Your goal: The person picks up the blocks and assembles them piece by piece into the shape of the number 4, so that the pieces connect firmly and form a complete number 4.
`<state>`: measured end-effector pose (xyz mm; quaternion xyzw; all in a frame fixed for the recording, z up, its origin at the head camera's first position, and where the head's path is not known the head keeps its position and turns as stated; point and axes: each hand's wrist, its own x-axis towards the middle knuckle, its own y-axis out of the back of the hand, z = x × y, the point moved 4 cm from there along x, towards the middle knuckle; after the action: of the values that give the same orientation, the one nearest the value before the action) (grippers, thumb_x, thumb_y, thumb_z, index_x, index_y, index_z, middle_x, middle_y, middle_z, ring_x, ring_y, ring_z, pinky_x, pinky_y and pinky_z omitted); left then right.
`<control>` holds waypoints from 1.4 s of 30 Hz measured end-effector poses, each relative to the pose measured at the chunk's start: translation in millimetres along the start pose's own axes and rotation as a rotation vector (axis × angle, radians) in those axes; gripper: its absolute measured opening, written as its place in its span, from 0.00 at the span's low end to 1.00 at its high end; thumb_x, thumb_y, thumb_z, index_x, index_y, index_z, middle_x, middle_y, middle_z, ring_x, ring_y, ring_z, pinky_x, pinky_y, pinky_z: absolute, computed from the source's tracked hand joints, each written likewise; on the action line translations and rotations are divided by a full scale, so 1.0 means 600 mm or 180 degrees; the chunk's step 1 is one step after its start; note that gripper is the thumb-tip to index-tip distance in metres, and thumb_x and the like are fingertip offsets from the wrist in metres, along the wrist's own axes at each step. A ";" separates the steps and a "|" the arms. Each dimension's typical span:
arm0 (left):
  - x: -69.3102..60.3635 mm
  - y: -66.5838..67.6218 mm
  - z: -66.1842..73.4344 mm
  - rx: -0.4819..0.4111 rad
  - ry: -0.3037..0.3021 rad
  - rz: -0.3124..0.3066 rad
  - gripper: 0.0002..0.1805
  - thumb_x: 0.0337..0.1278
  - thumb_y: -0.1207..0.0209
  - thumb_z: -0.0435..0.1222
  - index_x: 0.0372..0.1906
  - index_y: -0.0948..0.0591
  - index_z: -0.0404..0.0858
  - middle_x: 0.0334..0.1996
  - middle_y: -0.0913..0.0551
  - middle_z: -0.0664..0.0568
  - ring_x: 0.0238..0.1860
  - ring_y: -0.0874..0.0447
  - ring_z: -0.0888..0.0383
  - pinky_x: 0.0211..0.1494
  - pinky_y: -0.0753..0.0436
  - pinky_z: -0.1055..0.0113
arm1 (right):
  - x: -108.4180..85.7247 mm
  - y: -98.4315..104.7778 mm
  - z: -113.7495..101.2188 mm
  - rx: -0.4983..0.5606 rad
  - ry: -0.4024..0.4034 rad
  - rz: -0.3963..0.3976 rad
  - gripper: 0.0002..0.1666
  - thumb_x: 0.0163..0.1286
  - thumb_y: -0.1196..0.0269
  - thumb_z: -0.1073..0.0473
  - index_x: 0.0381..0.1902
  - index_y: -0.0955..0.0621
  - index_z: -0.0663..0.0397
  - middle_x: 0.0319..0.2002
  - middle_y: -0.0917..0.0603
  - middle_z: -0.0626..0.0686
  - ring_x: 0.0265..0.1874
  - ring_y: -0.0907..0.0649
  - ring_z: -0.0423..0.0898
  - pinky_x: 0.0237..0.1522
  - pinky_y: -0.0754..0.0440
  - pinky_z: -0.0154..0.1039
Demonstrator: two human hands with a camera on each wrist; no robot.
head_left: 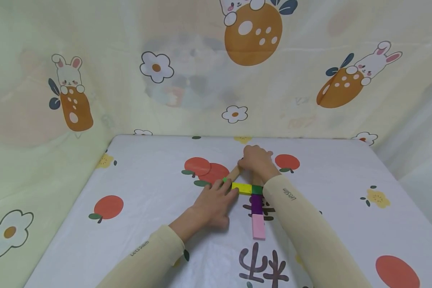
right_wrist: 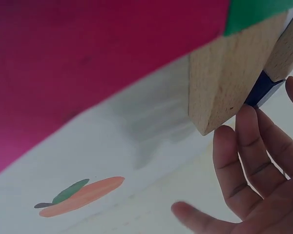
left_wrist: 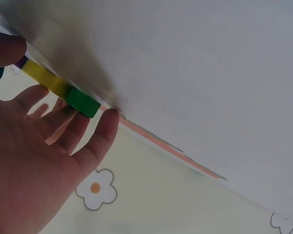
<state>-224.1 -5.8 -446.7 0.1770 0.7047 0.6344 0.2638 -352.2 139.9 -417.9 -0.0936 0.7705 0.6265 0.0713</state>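
Flat coloured blocks form a line on the table: a pink block (head_left: 258, 227), a purple block (head_left: 257, 204) and a dark green block (head_left: 257, 189). Yellow blocks (head_left: 242, 188) run left from the green one to a bright green block (left_wrist: 83, 102). My left hand (head_left: 215, 203) touches this row with spread, fairly straight fingers. Beyond it, a plain wooden block (head_left: 234, 173) slants toward my right hand (head_left: 258, 161). In the right wrist view, thumb and fingertips pinch a dark blue block (right_wrist: 263, 89) at its end. A second wooden block (right_wrist: 222, 78) stands beside those fingers.
The white tablecloth (head_left: 137, 172) is printed with red fruit, yellow flowers and brown branch shapes. Behind the table hangs a pale curtain (head_left: 194, 120) with rabbit and flower prints. My right forearm lies close beside the coloured line.
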 end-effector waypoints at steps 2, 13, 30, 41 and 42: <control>0.001 0.001 0.001 -0.0010 -0.0007 0.0011 0.42 0.51 0.35 0.51 0.74 0.33 0.52 0.80 0.39 0.46 0.77 0.40 0.45 0.71 0.26 0.47 | -0.003 0.003 0.002 0.0060 0.0034 0.0003 0.19 0.70 0.39 0.51 0.48 0.17 0.62 0.39 0.15 0.58 0.40 0.19 0.56 0.61 0.24 0.63; 0.008 0.002 0.006 -0.0032 -0.0028 0.0028 0.43 0.50 0.34 0.51 0.75 0.33 0.53 0.80 0.40 0.47 0.77 0.40 0.46 0.71 0.26 0.47 | -0.001 0.004 0.017 0.0239 0.0046 0.0021 0.19 0.71 0.38 0.52 0.49 0.16 0.63 0.42 0.13 0.59 0.38 0.21 0.53 0.44 0.20 0.45; 0.017 0.003 0.006 -0.0142 -0.0105 0.0030 0.41 0.49 0.34 0.50 0.72 0.31 0.53 0.78 0.36 0.48 0.76 0.39 0.46 0.70 0.25 0.46 | -0.006 0.011 0.031 0.0245 -0.0094 -0.0008 0.16 0.71 0.37 0.50 0.43 0.16 0.59 0.38 0.15 0.57 0.40 0.21 0.55 0.66 0.30 0.68; 0.024 0.033 -0.016 -0.0657 -0.0056 -0.0070 0.27 0.58 0.36 0.47 0.64 0.21 0.48 0.67 0.25 0.51 0.61 0.29 0.51 0.54 0.17 0.59 | -0.022 0.014 0.028 0.0220 0.0061 0.0094 0.29 0.74 0.40 0.47 0.66 0.21 0.57 0.62 0.19 0.62 0.59 0.21 0.61 0.66 0.28 0.67; 0.024 0.035 -0.018 -0.0716 -0.0035 -0.0069 0.27 0.59 0.37 0.46 0.64 0.20 0.47 0.67 0.24 0.51 0.60 0.28 0.52 0.54 0.17 0.59 | -0.026 0.015 0.026 0.0199 0.0098 0.0147 0.30 0.74 0.40 0.47 0.67 0.22 0.56 0.64 0.20 0.62 0.61 0.22 0.62 0.65 0.27 0.68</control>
<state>-243.9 -3.5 -427.6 0.1421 0.6295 0.7056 0.2926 -339.4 158.1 -408.9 -0.0831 0.7926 0.6021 0.0478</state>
